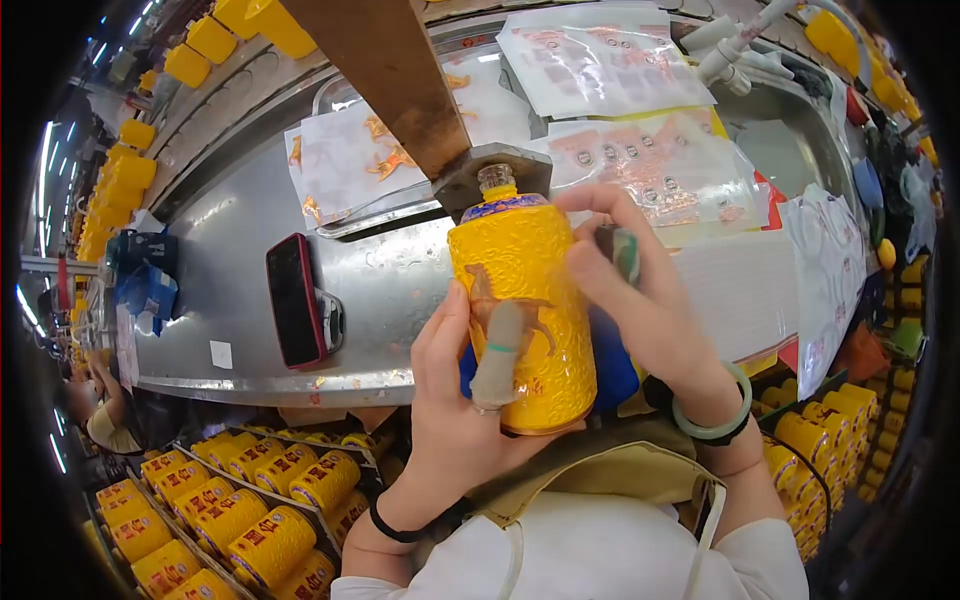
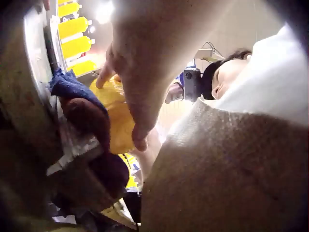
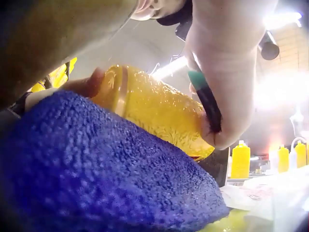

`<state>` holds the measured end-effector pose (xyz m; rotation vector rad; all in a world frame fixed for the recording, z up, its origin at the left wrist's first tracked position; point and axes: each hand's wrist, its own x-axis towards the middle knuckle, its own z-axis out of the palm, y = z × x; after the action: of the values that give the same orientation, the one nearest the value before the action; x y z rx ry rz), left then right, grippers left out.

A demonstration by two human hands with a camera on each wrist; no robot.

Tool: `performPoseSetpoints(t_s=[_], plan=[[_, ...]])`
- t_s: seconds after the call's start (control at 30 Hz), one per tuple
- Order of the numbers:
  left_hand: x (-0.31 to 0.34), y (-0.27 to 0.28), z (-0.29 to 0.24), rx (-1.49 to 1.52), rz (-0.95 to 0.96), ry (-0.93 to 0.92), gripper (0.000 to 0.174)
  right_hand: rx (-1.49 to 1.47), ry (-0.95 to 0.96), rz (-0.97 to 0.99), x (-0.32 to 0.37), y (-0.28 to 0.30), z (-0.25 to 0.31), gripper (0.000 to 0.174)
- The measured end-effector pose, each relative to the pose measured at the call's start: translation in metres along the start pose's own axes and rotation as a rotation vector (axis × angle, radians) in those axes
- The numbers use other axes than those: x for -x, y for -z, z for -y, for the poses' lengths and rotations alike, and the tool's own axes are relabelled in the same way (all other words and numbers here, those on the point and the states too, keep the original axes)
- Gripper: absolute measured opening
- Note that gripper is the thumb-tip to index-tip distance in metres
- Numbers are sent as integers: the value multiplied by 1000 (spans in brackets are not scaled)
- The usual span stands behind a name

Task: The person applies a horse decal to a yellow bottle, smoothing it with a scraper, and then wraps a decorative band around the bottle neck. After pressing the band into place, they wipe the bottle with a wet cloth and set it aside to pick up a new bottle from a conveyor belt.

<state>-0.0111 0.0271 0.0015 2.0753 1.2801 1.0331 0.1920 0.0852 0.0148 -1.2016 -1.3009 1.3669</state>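
A yellow embossed bottle [image 1: 525, 270] with a brown horse picture lies tilted, its clear neck at a grey metal block [image 1: 490, 175] on a wooden beam. My left hand [image 1: 450, 400] grips the lower end from beneath, thumb across the front; that thumb wears a pale finger cot [image 1: 500, 355] with a green line. At the bottle's upper right side is my right hand [image 1: 650, 300], fingers curled around a small dark strip [image 3: 210, 104] with a green end. Its kind I cannot tell. A blue towel [image 3: 106, 164] lies under the bottle.
Sheets of printed decals [image 1: 640, 170] lie on the right of the metal table. A tray [image 1: 400, 215] with orange horse decals on paper stands behind. A red-cased phone [image 1: 290, 300] is at left. Crates of yellow bottles [image 1: 270, 545] stand below left, more bottles [image 1: 810, 440] below right.
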Motion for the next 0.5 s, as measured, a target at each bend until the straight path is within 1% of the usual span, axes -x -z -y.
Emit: performPoseSetpoints(t_s=[0.07,0.1,0.17,0.2,0.27,0.3,0.37,0.4,0.47,0.5], plan=[[-5,3,-10,-183,88,-45,103,-241,-41,51,2,1,-1,35],[-8,5,-15,-187,85,-42,103,-242,-41,56,3,0,-1,35],[-13,6,-25,-404,140,-54,93,-193,40,29,5,-3,-1,33],[-13,4,-27,-408,133,-50,93,-192,42,37,5,-3,-1,33],[-13,3,-31,-515,206,13,74,-302,-21,24,8,-1,-2,39],[-13,3,-30,-519,197,16,74,-300,-17,34,9,0,-4,39],[-9,1,-21,-350,67,-88,89,-342,-31,28,12,4,-7,49],[-4,-3,-13,-352,59,-84,89,-339,-29,36,14,6,-8,49],[6,-9,0,-120,-57,-44,92,-351,-22,63,18,9,-9,54],[7,-8,-1,-120,-61,-42,92,-193,-48,44,20,11,-11,71]])
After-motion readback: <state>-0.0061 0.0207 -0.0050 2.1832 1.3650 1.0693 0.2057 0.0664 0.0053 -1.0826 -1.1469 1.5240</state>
